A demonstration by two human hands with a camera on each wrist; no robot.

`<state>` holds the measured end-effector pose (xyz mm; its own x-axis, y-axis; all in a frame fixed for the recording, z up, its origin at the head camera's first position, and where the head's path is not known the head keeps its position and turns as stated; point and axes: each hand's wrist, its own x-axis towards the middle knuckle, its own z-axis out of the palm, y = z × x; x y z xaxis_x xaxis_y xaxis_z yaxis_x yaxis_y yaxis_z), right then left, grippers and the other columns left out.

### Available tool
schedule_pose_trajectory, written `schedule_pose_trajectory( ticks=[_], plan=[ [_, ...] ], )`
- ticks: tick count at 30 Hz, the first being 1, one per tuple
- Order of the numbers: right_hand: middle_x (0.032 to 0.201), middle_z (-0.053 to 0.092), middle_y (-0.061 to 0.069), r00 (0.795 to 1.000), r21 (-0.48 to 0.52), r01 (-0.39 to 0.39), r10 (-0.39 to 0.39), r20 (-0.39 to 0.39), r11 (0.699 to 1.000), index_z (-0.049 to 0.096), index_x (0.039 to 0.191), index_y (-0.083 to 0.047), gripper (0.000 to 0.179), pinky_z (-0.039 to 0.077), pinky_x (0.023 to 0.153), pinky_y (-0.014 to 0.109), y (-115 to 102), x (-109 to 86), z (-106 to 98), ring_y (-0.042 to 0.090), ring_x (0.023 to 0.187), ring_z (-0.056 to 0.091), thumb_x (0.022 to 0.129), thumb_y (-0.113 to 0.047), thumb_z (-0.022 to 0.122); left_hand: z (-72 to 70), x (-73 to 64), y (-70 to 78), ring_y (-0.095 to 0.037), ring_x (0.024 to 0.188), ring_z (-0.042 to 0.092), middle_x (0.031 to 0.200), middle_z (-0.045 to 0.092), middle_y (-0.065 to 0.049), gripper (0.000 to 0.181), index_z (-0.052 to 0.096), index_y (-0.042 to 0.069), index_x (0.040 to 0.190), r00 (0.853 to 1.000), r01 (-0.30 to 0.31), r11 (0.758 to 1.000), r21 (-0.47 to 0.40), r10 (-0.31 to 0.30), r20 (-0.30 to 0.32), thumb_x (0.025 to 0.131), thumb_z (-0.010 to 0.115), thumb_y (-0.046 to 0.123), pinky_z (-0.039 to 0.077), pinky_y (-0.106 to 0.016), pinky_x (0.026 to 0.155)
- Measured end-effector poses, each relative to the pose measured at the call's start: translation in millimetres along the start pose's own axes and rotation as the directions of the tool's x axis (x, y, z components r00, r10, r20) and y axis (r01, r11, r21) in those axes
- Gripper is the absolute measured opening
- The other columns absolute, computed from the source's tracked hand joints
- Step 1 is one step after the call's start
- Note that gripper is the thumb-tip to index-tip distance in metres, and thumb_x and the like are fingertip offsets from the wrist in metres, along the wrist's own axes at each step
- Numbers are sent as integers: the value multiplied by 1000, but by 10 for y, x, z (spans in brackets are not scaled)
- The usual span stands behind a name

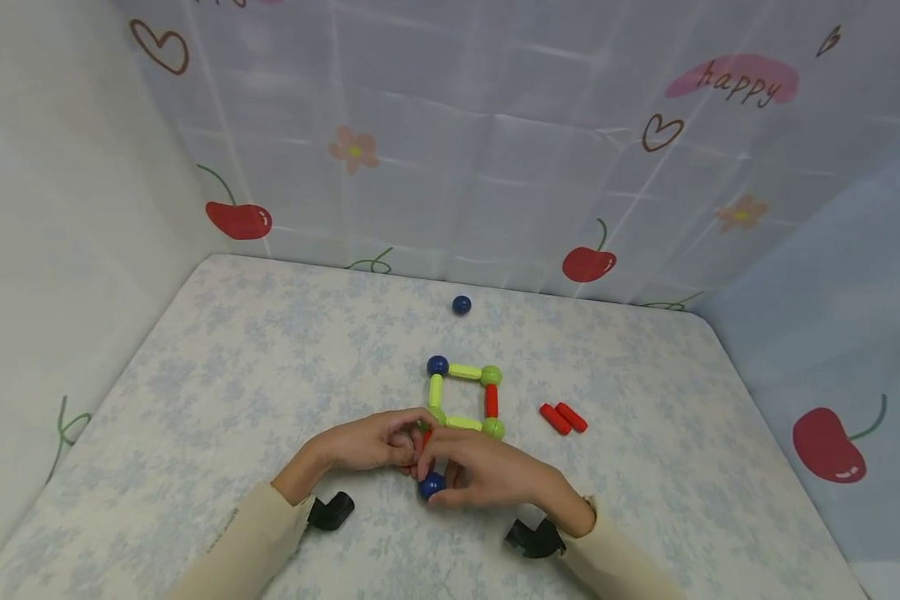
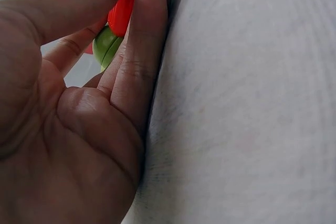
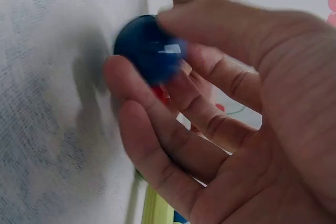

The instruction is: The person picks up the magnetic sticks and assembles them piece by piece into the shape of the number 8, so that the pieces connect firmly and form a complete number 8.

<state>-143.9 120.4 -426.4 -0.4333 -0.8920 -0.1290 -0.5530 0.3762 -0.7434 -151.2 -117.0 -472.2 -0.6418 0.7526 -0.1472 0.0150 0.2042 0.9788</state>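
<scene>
Magnetic building rods and balls form a flat square on the table, with a blue corner ball [image 1: 437, 365], green balls [image 1: 491, 376] at the other corners, yellow-green rods [image 1: 465, 372] on three sides and a red rod [image 1: 491, 402] on the right. My left hand [image 1: 367, 442] pinches another red rod [image 2: 123, 9] at the near-left corner, by a green ball [image 2: 106, 44]. Between thumb and fingers, my right hand [image 1: 495, 471] holds a blue ball [image 3: 144, 48] at the near end of that rod. Fingers partly hide the rod in the head view.
Two loose red rods [image 1: 562, 417] lie side by side right of the square. Another blue ball [image 1: 461, 305] sits near the back edge of the table [image 1: 307, 333]. A printed curtain [image 1: 450, 192] hangs behind. Black wrist mounts [image 1: 536, 538] stick out below both wrists.
</scene>
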Motion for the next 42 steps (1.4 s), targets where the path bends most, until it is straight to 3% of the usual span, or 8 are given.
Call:
schedule_pose_trajectory(
  ticks=[5, 12, 17, 22, 35, 42],
  plan=[
    [113, 59, -7, 1000, -15, -21, 21, -10, 1000, 66, 107, -19, 17, 54, 76, 17, 2, 25, 29, -4, 82, 63, 93, -12, 72, -8, 2, -4, -17, 79, 60, 104, 63, -11, 45, 53, 20, 134, 1000, -4, 1000, 2, 4, 10, 98, 48, -7, 56, -31, 75],
    [110, 60, -8, 1000, -46, -26, 25, -5, 999, 66, 107, -19, 17, 53, 78, 18, -7, 10, 3, -4, 84, 62, 93, -15, 73, -8, -5, -5, -19, 87, 65, 105, 62, -12, 42, 53, 18, 135, 1000, 4, 999, -38, -3, 26, 99, 52, -4, 56, -31, 79],
    [110, 64, -3, 999, -23, -3, 2, -42, 1000, 66, 110, -16, 19, 55, 80, 23, 36, -81, -81, 0, 86, 64, 92, -14, 73, -1, 8, -3, -20, 89, 65, 105, 60, -14, 38, 51, 12, 136, 999, 7, 998, -60, -5, 33, 100, 53, -2, 56, -31, 82],
    [111, 67, 0, 994, -10, -55, 54, -92, 998, 67, 114, -14, 22, 56, 82, 28, 129, -237, -188, 2, 87, 65, 93, -18, 73, 12, 15, 2, -21, 88, 66, 105, 58, -13, 38, 50, 9, 136, 999, 51, 997, -65, -51, 11, 100, 54, -3, 57, -33, 84],
    [108, 69, 3, 958, -17, -110, 102, -267, 994, 66, 116, -11, 26, 56, 74, 29, 428, -620, -534, 10, 87, 65, 93, -22, 74, 12, 4, 22, -21, 89, 67, 105, 58, -13, 38, 50, 8, 138, 997, 80, 995, -65, -80, 8, 101, 56, 1, 57, -34, 85],
    [109, 68, 12, 934, 6, -200, 192, -300, 980, 66, 119, -5, 31, 53, 73, 27, 665, -844, -713, 15, 82, 64, 93, -20, 74, 8, 2, 21, -21, 89, 67, 105, 58, -13, 38, 51, 9, 137, 997, 81, 995, -59, -81, 6, 100, 58, 3, 57, -33, 83]
  ],
)
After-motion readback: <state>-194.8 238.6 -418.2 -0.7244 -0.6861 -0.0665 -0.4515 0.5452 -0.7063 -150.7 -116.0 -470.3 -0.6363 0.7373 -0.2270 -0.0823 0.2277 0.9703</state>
